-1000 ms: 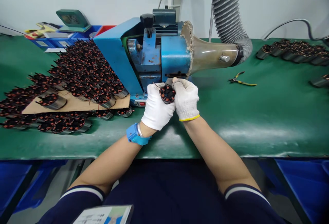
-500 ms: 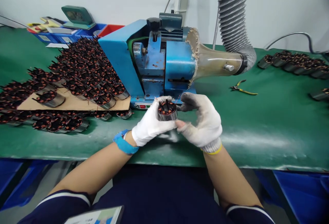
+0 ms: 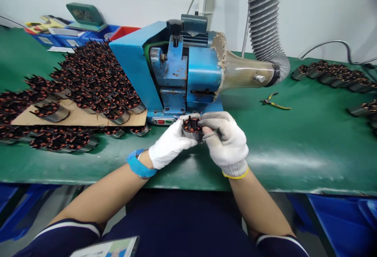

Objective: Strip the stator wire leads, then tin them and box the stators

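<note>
In white gloves, both my hands are at a motor stator, a steel ring with copper windings and black prongs pointing up. My left hand wraps round its left side and holds it upright above the table's front part. At its right rim, my right hand is closed, thumb and forefinger pinching the edge; whether a wire is also between them is hidden. The right thumb tip is bare. Just behind the stator stands a blue belt-driven machine with a red and a green button.
Many similar stators crowd the left, some on a cardboard sheet. Yellow-handled cutters lie right of the machine on the green table. More stators stand at far right. A grey hose rises from the machine's duct.
My right hand has moved left to the stator, and its spread fingers have closed at the rim. My left hand still holds the stator. The whole view has shifted slightly.
</note>
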### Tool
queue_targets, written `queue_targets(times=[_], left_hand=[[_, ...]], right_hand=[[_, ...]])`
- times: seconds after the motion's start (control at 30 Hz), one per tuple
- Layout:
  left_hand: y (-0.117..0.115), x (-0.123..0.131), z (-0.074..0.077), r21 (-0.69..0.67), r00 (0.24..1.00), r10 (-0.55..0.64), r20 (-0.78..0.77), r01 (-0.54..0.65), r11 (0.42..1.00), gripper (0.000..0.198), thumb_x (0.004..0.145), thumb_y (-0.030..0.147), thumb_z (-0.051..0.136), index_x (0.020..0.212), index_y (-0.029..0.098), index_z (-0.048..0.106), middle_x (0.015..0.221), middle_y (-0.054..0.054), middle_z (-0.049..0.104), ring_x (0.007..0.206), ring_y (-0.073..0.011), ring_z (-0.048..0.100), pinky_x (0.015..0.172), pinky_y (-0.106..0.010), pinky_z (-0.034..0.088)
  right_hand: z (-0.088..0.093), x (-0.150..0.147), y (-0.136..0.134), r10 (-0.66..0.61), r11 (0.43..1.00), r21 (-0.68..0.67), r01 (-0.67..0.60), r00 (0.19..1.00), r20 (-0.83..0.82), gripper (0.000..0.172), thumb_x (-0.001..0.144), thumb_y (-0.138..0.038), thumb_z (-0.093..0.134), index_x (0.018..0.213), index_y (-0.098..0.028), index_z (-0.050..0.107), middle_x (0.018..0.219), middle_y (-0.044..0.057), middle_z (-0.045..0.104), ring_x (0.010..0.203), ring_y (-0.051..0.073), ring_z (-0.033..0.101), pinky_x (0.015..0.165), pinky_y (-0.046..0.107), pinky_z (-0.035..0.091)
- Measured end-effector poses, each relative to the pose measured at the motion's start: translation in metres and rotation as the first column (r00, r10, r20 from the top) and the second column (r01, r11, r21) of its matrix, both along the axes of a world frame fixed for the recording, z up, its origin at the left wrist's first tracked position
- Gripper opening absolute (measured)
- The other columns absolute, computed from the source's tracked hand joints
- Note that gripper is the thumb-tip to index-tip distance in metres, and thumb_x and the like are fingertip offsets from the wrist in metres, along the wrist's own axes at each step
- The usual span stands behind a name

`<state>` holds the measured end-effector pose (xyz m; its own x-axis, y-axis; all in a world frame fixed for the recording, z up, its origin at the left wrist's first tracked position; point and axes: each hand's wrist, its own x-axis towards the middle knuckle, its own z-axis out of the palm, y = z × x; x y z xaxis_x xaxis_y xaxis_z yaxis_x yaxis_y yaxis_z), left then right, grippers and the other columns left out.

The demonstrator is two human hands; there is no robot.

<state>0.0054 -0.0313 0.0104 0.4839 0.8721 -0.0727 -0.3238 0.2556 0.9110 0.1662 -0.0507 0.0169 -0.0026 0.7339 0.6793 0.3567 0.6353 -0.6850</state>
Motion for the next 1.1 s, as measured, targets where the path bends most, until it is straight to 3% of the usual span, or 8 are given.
queue_targets(times=[0.17, 0.33, 0.4, 0.5, 0.67, 0.73, 0.83, 1.1], left_hand=[[0.003, 0.001, -0.002, 0.196, 0.98, 0.157, -0.12, -0.132, 0.972, 0.062, 0.064, 0.014, 0.073, 0.119, 0.022, 0.046, 0.105, -0.007, 0.066, 0.084, -0.022, 0.071, 0.075, -0.037, 0.058], [0.003, -0.002, -0.01, 0.511, 0.886, 0.373, -0.277, -0.193, 0.837, 0.062, 0.065, 0.017, 0.069, 0.122, 0.022, 0.045, 0.115, -0.011, 0.062, 0.103, -0.0252, 0.067, 0.091, -0.043, 0.056], [0.001, -0.001, -0.013, 0.618, 0.822, 0.455, -0.343, -0.167, 0.768, 0.06, 0.065, 0.017, 0.068, 0.121, 0.021, 0.047, 0.117, -0.01, 0.06, 0.108, -0.0254, 0.063, 0.096, -0.043, 0.053], [-0.002, 0.001, -0.015, 0.693, 0.77, 0.515, -0.375, -0.136, 0.708, 0.058, 0.062, 0.016, 0.07, 0.115, 0.021, 0.047, 0.108, -0.007, 0.06, 0.097, -0.023, 0.065, 0.091, -0.041, 0.055], [-0.001, 0.006, -0.018, 0.795, 0.666, 0.719, -0.199, -0.319, 0.516, 0.053, 0.065, 0.023, 0.076, 0.107, 0.022, 0.045, 0.105, -0.006, 0.056, 0.096, -0.0223, 0.061, 0.093, -0.043, 0.052], [0.001, 0.007, -0.019, 0.835, 0.607, 0.779, -0.156, -0.34, 0.432, 0.051, 0.068, 0.024, 0.076, 0.108, 0.022, 0.045, 0.109, -0.007, 0.056, 0.1, -0.0221, 0.061, 0.094, -0.043, 0.05], [0.003, 0.005, -0.024, 0.865, 0.647, 0.745, -0.162, -0.269, 0.422, 0.051, 0.072, 0.023, 0.073, 0.114, 0.022, 0.044, 0.11, -0.007, 0.058, 0.099, -0.0201, 0.062, 0.091, -0.04, 0.052], [0.005, 0.004, -0.028, 0.94, 0.601, 0.773, -0.204, -0.102, 0.327, 0.051, 0.076, 0.027, 0.069, 0.118, 0.019, 0.042, 0.109, -0.009, 0.055, 0.1, -0.0213, 0.062, 0.089, -0.038, 0.053]], right_hand=[[-0.002, 0.007, 0.009, -0.078, 0.962, -0.247, -0.115, 0.752, -0.654, 0.013, 0.091, -0.033, 0.054, 0.091, -0.024, 0.063, 0.091, 0.001, 0.067, 0.071, 0.012, 0.065, 0.078, 0.037, 0.06], [-0.001, 0.005, 0.002, 0.033, 0.972, -0.223, -0.077, 0.981, -0.193, 0.044, 0.069, -0.028, 0.078, 0.111, -0.024, 0.066, 0.109, 0.006, 0.067, 0.088, 0.019, 0.065, 0.082, 0.037, 0.058], [-0.002, 0.003, -0.001, 0.05, 0.971, -0.228, -0.068, 0.995, -0.083, 0.029, 0.075, -0.028, 0.073, 0.103, -0.023, 0.07, 0.1, 0.005, 0.069, 0.084, 0.018, 0.065, 0.08, 0.035, 0.057], [-0.005, 0.008, 0.004, -0.064, 0.916, -0.39, -0.091, 0.929, -0.366, 0.014, 0.085, -0.034, 0.063, 0.089, -0.022, 0.069, 0.073, -0.001, 0.064, 0.059, 0.01, 0.058, 0.065, 0.029, 0.057], [-0.013, 0.014, 0.02, -0.195, 0.892, -0.373, -0.254, 0.529, -0.826, 0.028, 0.076, -0.044, 0.07, 0.092, -0.023, 0.064, 0.075, -0.005, 0.061, 0.054, 0.006, 0.055, 0.077, 0.034, 0.061], [-0.016, 0.001, 0.018, -0.166, 0.858, -0.401, -0.321, 0.566, -0.807, 0.042, 0.068, -0.049, 0.076, 0.098, -0.022, 0.066, 0.091, 0.002, 0.069, 0.071, 0.013, 0.066, 0.079, 0.035, 0.06], [-0.02, -0.028, 0.01, -0.126, 0.819, -0.459, -0.343, 0.674, -0.728, 0.042, 0.071, -0.045, 0.077, 0.104, -0.02, 0.069, 0.103, 0.007, 0.073, 0.089, 0.017, 0.069, 0.083, 0.031, 0.058], [-0.02, -0.052, 0.028, -0.305, 0.834, -0.528, -0.16, 0.664, -0.683, 0.022, 0.077, -0.038, 0.064, 0.08, -0.016, 0.069, 0.076, 0.003, 0.073, 0.071, 0.014, 0.067, 0.07, 0.027, 0.057]])
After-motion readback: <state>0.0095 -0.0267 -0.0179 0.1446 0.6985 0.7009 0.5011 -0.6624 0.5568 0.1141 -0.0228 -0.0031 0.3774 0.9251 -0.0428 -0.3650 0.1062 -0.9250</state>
